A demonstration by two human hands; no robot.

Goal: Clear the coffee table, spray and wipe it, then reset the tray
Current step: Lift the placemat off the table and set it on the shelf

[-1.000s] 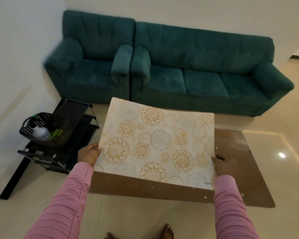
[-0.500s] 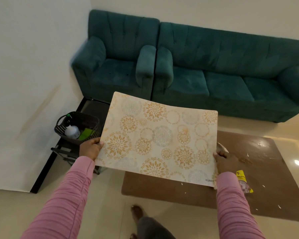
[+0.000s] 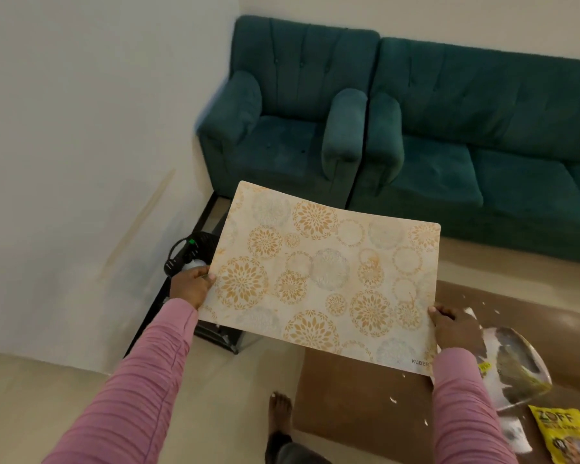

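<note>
Green sofa [image 3: 449, 128] and pale wall back the scene. Left hand [image 3: 191, 286] and right hand [image 3: 449, 326] each pinch a side edge of the placemat [image 3: 322, 276] — thumbs on top, other fingers hidden beneath. This probably keeps it level, raised off the littered coffee table [image 3: 365, 396] at its left end. Mat: cream, gold floral medallions, slightly bowed.

floral mat [image 3: 322, 276] held, green sofa [image 3: 449, 128] behind

Over left end of brown wooden coffee table [image 3: 355, 396], cream floral mat [image 3: 322, 272]; teal fabric sofa [image 3: 482, 128] behind, black basket [image 3: 174, 254] left.
</note>
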